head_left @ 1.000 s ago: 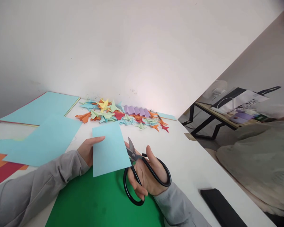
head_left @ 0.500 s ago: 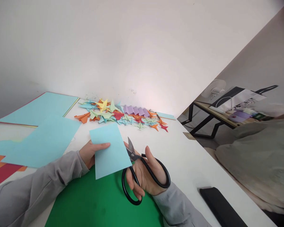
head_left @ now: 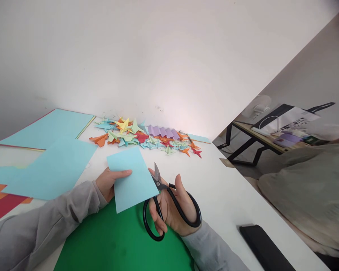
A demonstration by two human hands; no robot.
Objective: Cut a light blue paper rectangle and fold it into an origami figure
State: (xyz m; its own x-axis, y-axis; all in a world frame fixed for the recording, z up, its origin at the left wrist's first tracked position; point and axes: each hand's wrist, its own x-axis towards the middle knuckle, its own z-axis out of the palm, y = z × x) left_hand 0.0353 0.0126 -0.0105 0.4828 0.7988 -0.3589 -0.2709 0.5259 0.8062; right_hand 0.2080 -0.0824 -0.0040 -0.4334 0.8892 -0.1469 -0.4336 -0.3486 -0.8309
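left hand pinches the pale blue sheet at its left edge; right hand grips black scissors against the right edge; bare white table beyond.

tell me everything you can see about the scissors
The scissors have short grey metal blades, a pivot screw and large black loop handles. The right hand holds them by the loops above the green sheet, tip pointing away from the person. The blades look nearly shut beside the right edge of the light blue paper held in the left hand; whether they bite the paper cannot be told.
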